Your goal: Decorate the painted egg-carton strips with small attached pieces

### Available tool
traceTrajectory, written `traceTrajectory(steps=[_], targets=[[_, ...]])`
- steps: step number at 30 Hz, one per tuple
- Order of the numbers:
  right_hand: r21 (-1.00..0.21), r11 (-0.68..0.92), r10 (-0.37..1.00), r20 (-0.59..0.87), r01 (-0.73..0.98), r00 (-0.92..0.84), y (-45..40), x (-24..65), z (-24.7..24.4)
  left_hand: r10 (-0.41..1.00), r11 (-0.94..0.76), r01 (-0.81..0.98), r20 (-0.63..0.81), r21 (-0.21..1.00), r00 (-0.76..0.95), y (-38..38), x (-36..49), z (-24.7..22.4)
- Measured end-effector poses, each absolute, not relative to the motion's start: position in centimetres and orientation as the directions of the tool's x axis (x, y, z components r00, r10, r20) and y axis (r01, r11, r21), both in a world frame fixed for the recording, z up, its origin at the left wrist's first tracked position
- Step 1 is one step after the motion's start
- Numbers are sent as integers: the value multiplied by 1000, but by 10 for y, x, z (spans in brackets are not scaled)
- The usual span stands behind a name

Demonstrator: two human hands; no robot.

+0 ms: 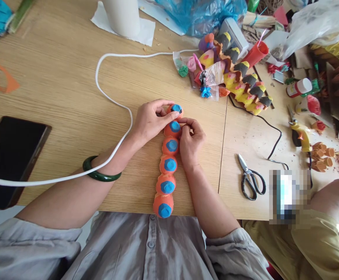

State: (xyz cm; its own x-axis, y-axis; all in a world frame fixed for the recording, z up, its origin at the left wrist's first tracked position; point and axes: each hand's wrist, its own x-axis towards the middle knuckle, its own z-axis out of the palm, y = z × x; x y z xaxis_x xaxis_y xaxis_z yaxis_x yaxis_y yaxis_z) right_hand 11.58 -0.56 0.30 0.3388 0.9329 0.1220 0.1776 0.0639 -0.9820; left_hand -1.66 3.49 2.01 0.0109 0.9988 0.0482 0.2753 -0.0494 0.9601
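A painted egg-carton strip (169, 165) lies lengthwise in front of me on the table, a row of orange bumps with blue tops. Its near end reaches the table edge. My left hand (153, 120) grips the far end, thumb on the last bump, where a small black mark (173, 111) shows beside the blue. My right hand (192, 140) is closed at the strip's right side, with curled fingers touching it around the second bump from the far end. Whether a small piece is also between those fingers is hidden.
A white cable (130, 112) runs over my left forearm, near a phone (11, 155). Scissors (250, 177) lie right. Painted cartons (245, 77), a yellow glue gun (300, 136) and a paper roll (122, 17) stand farther off. Another person's arm (329, 196) is at right.
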Motion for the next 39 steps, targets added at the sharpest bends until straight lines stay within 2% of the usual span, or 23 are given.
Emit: traceTrajectory(steps=[10, 23, 31, 39], targets=[[-982, 51, 936, 111, 183, 334, -6, 116, 1, 998, -60, 247, 57, 967, 20, 36, -17, 20], [-980, 54, 938, 115, 190, 326, -5, 115, 3, 999, -4, 341, 17, 940, -34, 34, -13, 26], [-981, 57, 940, 115, 184, 322, -6, 117, 2, 996, -35, 314, 6, 949, 92, 36, -24, 23], [-984, 53, 940, 106, 169, 323, -5, 117, 2, 996, -42, 337, 13, 941, 89, 37, -24, 23]])
